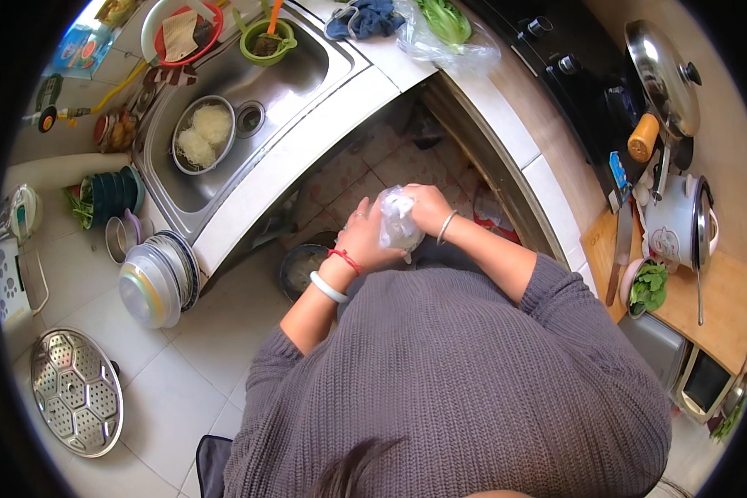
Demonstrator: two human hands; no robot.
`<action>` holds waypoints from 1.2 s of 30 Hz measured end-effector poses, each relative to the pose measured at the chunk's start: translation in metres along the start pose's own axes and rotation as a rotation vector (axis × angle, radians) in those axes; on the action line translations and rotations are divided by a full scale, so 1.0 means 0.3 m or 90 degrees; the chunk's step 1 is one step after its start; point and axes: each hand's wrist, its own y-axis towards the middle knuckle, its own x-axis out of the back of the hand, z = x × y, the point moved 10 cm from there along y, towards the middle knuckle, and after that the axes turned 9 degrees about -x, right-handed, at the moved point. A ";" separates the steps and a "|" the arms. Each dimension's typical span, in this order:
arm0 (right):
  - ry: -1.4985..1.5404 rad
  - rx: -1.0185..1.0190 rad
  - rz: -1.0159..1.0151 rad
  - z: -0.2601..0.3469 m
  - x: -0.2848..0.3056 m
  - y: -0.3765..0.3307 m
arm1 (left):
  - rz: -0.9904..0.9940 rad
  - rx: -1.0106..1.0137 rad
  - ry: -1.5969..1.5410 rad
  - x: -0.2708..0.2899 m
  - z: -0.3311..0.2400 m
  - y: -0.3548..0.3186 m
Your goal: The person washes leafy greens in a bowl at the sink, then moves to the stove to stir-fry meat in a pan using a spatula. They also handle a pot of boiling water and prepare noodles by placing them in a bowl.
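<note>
Between my two hands, in front of my body, is a clear plastic bag [399, 220] with something white inside. My left hand [363, 236] cups the bag from its left side, with a red cord and a pale bangle on that wrist. At the bag's upper right, the fingers of my right hand [428, 209] are closed on the plastic; a silver bangle circles this wrist. What the white contents are cannot be made out. Both hands hang over the gap below the counter edge.
A sink [303, 83] at left holds a metal bowl of white noodles [203, 134] and a green strainer [267, 43]. Stacked bowls [153, 278] stand lower left. Leafy greens in a bag [446, 29] lie on the counter. At right are a stove [556, 75], a cleaver [622, 241] and a white pot [674, 220].
</note>
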 end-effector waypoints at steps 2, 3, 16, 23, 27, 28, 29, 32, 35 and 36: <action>-0.009 0.031 -0.005 0.023 -0.017 0.001 | -0.025 -0.022 -0.002 -0.012 -0.016 0.012; -0.016 0.050 -0.011 0.033 -0.009 0.005 | -0.025 -0.024 -0.005 -0.021 -0.016 0.014; 0.085 -0.136 -0.075 -0.529 -0.071 0.245 | 0.106 0.032 0.017 -0.387 0.427 0.355; 0.204 -0.336 0.032 -0.945 -0.170 0.215 | -0.259 0.352 0.111 -0.285 1.153 0.506; 0.292 -0.511 0.103 -1.143 -0.221 0.072 | -0.227 0.435 0.125 -0.341 1.384 0.579; 0.327 -0.539 0.093 -1.176 -0.224 0.047 | -0.216 0.437 0.131 -0.350 1.412 0.616; 0.360 -0.567 0.082 -1.210 -0.229 0.031 | -0.207 0.439 0.140 -0.360 1.437 0.651; 0.369 -0.544 0.079 -1.208 -0.232 0.062 | -0.179 0.440 0.163 -0.379 1.491 0.739; 0.368 -0.482 0.063 -1.142 -0.238 0.152 | -0.159 0.429 0.191 -0.390 1.506 0.785; 0.367 -0.460 0.062 -1.099 -0.247 0.181 | -0.156 0.418 0.200 -0.392 1.495 0.789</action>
